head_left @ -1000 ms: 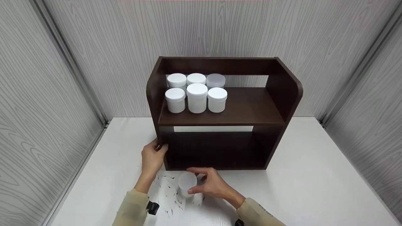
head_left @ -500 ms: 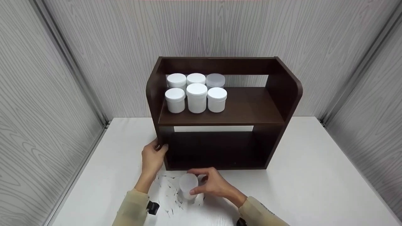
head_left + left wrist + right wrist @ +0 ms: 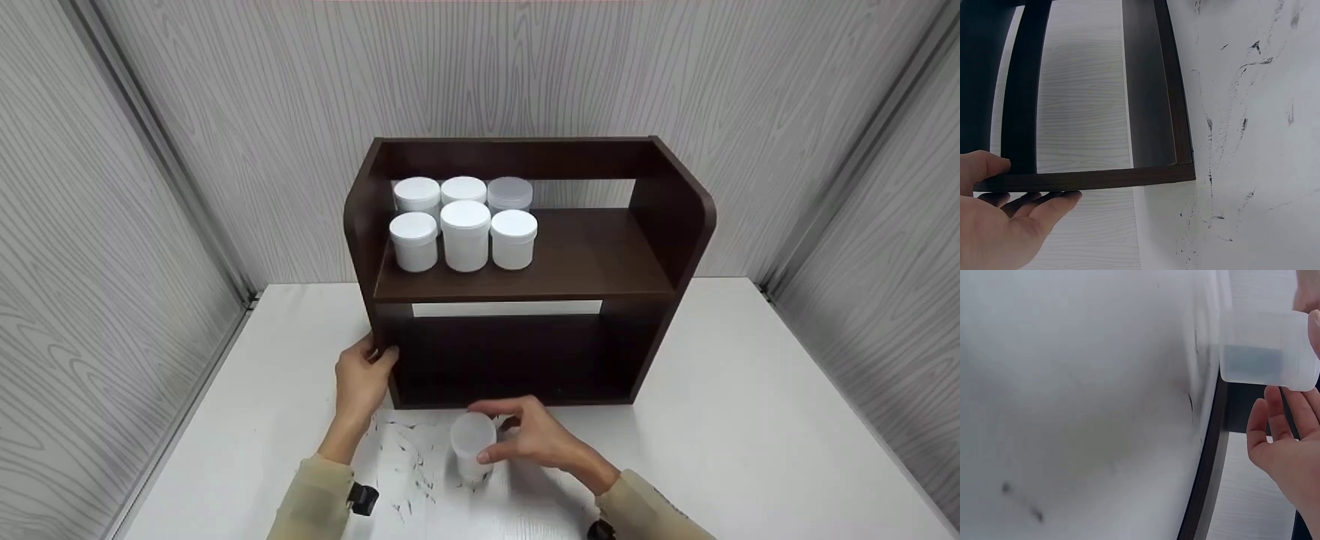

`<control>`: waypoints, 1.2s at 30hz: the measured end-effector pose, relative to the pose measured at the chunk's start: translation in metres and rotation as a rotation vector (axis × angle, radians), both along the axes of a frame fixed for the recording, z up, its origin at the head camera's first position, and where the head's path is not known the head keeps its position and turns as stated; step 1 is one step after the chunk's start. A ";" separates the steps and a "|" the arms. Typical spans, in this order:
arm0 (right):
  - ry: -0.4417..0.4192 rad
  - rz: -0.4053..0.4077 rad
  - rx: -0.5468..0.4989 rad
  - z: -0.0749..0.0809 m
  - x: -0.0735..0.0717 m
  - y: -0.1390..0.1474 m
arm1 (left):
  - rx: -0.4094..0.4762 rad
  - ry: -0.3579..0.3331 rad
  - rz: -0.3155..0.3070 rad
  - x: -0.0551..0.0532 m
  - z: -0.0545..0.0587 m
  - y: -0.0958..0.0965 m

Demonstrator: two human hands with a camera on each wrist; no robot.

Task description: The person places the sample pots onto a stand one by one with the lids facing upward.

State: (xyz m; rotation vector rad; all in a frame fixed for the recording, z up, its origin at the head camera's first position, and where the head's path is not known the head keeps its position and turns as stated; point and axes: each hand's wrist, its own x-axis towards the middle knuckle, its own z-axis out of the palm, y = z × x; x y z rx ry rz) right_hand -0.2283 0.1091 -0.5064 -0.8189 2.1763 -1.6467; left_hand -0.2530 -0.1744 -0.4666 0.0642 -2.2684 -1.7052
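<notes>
My left hand (image 3: 362, 380) grips the left side panel of a dark brown two-tier shelf (image 3: 604, 259). In the left wrist view its thumb lies on one face of the panel (image 3: 1089, 179), with the fingers on the other. In front of the shelf, my right hand (image 3: 541, 436) pinches a translucent lidded jar (image 3: 472, 435) near its top, between thumb and fingers. The right wrist view has the same jar (image 3: 1264, 349) lying sideways across the picture, beside the right hand (image 3: 1297, 464). Whether the jar's bottom touches the table, I cannot tell.
On the upper tier's left half stand several white jars (image 3: 466, 236) in two rows, with one greyish-lidded jar (image 3: 510, 193) at the back. Dark scuffs mark the white table (image 3: 750, 420). Grey wood-grain panels (image 3: 525, 67) enclose the back and sides.
My right hand has carried the jar a little to the right along the shelf's front. The left hand keeps its grip on the side panel. The head view has shifted slightly.
</notes>
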 end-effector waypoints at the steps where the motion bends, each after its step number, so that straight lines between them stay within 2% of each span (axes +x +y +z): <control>1: -0.008 -0.005 -0.005 0.002 0.000 0.003 | 0.000 -0.001 -0.001 0.000 0.000 0.000; 8: -0.015 -0.052 -0.017 0.017 0.002 0.024 | -0.004 -0.005 0.009 0.000 0.000 0.000; 14: 0.050 -0.071 0.004 0.038 0.003 0.039 | -0.009 -0.013 0.015 0.000 0.001 0.000; 19: 0.096 -0.081 0.043 0.058 0.010 0.048 | -0.007 -0.016 0.014 0.001 0.000 -0.001; 29: 0.057 -0.124 0.049 0.096 0.025 0.061 | -0.017 -0.007 -0.007 0.003 0.000 0.000; 36: 0.037 -0.180 0.033 0.124 0.031 0.066 | -0.029 -0.010 -0.008 0.003 0.000 0.000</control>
